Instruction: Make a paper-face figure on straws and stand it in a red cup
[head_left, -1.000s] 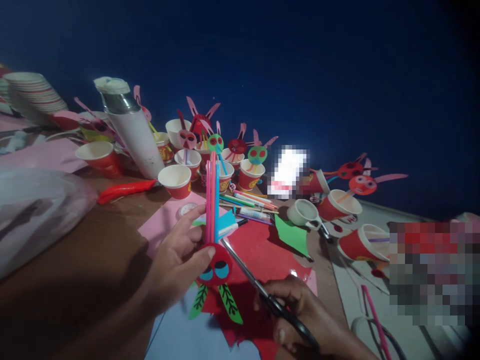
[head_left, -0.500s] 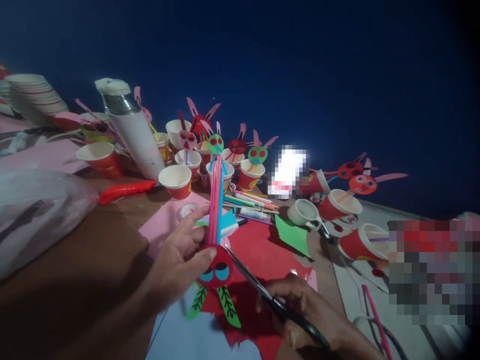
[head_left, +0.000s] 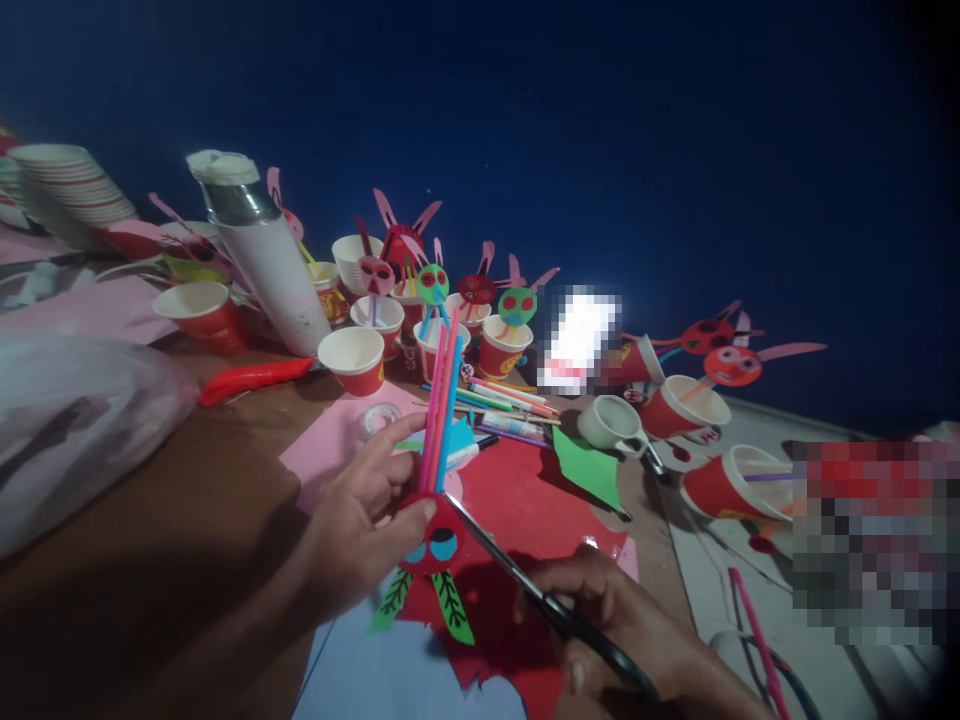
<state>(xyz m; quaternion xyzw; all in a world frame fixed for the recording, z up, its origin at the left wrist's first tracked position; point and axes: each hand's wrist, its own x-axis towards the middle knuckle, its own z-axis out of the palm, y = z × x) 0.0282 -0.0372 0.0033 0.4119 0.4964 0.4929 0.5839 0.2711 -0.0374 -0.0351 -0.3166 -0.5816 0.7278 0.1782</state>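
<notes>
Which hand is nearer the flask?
Left. The left hand, holding a paper face, is in front of the flask and somewhat to its right. The right hand, holding scissors, is farther right and closer to the wearer.

We see a white-lidded flask [head_left: 271, 275] toward the desk's [head_left: 232, 450] far edge and a pale mug [head_left: 604, 428] near its right edge.

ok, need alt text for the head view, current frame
Left hand holds a round red paper face with pink and blue drinking straws pointing up and green leaf-patterned ears pointing down; right hand holds black-handled scissors, tips near the straws' base. Beyond are red paper, markers and paper cups, several holding straw-mounted paper faces.
</notes>
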